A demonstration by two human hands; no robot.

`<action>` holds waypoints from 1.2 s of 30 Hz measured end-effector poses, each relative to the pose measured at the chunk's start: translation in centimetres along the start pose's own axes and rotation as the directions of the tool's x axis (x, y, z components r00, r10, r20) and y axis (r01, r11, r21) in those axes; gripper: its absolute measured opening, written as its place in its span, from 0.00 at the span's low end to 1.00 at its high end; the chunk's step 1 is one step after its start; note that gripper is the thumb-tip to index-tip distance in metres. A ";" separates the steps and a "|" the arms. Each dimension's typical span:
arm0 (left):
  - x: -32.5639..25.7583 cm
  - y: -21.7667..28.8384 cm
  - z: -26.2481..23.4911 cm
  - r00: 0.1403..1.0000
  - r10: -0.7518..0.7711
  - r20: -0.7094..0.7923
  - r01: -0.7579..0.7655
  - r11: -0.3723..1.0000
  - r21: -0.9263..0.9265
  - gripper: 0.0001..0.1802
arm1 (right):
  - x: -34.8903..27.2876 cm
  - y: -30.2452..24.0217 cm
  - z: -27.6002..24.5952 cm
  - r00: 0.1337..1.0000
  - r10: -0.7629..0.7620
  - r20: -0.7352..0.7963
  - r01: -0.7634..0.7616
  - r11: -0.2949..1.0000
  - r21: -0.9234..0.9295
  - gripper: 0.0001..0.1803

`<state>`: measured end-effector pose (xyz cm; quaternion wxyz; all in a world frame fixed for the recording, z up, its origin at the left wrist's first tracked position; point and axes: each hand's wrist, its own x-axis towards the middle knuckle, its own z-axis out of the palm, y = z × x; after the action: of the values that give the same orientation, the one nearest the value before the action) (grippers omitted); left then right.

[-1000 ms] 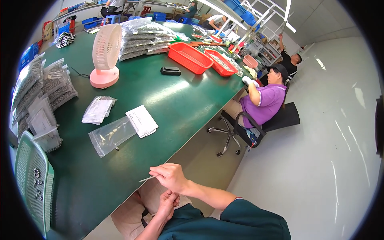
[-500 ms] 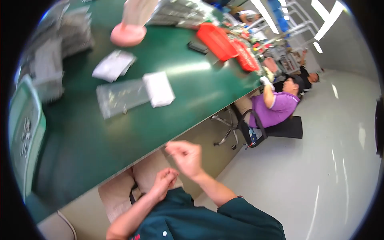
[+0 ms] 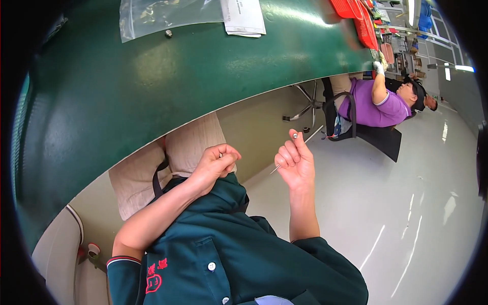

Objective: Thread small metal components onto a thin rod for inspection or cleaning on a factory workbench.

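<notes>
Green work table point(image 3: 152, 86): fills the upper left of the view, its edge curving down from upper right to lower left. Pale glossy floor point(image 3: 406, 213) is seen on the right.

Dark green shirt point(image 3: 229, 254) of the wearer is seen at the bottom, both forearms rising from it below the table edge, over a beige-trousered lap point(image 3: 168, 162).

A seated co-worker in a purple shirt point(image 3: 376, 104) is seen further along the table on a black swivel chair point(image 3: 356, 132), one gloved hand raised to the table edge. Red baskets point(image 3: 356, 15) are set on the table near that person.

A clear plastic zip bag point(image 3: 162, 15) is laid at the top of the table, with a folded white paper sheet point(image 3: 244, 18) just beside it on the right. A small metal part point(image 3: 168, 33) lies loose on the table just below the bag.

Left hand point(image 3: 216, 162): curled closed into a loose fist, a small metal piece glimpsed between thumb and forefinger; its kind cannot be told.

Right hand point(image 3: 295, 162): raised, fingers folded, thumb and forefinger pinching a thin metal pin point(image 3: 285, 152). Its small rounded head is seen at the fingertips and the shaft slants down-left past the palm. The pin is held in the air beyond the table edge, apart from the left hand.
</notes>
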<state>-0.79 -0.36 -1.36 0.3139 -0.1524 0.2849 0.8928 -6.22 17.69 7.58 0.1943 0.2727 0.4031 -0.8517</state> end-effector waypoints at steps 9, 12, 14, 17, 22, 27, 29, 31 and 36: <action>0.1 0.6 0.2 1.000 -0.013 -0.026 0.013 1.000 -0.013 0.05 | 0.6 -0.1 0.5 0.999 0.049 -0.020 -0.049 0.999 0.011 0.10; 0.2 0.9 0.2 1.000 -0.003 -0.014 0.003 1.000 -0.027 0.06 | 0.9 0.1 0.4 0.998 0.065 -0.022 -0.065 0.998 -0.003 0.10; 0.3 1.1 0.4 1.000 -0.007 -0.006 0.007 1.000 -0.001 0.05 | 1.0 0.2 0.3 0.997 0.075 -0.020 -0.075 0.997 -0.014 0.10; 0.5 1.0 0.5 1.000 0.000 0.006 0.000 1.000 -0.001 0.05 | 1.0 0.5 0.4 0.994 0.094 -0.050 -0.095 0.995 -0.017 0.10; 0.7 0.9 0.8 0.999 0.006 0.051 -0.006 1.000 0.012 0.05 | 1.1 0.8 0.1 0.990 0.114 -0.081 -0.118 0.992 -0.041 0.11; 0.7 0.6 1.1 0.999 0.010 0.047 -0.011 1.000 0.025 0.05 | 0.9 1.4 0.3 0.982 0.132 -0.133 -0.138 0.989 -0.042 0.12; 0.9 0.8 1.7 0.999 0.042 -0.008 -0.042 0.998 0.038 0.08 | 0.8 1.7 0.4 0.979 0.137 -0.152 -0.143 0.989 -0.031 0.12; 1.3 0.9 2.0 0.995 0.103 -0.004 -0.103 0.992 0.074 0.10 | 0.7 2.1 0.4 0.978 0.131 -0.162 -0.147 0.985 -0.091 0.13; 2.4 0.7 2.5 0.951 0.297 0.082 -0.308 0.925 0.224 0.15 | 0.0 3.5 0.6 0.974 0.198 -0.105 -0.210 0.972 -0.109 0.13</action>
<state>-3.25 1.85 -0.17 0.1946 -0.0477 0.4007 0.8940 -4.49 15.11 5.90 0.2777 0.3402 0.4320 -0.7877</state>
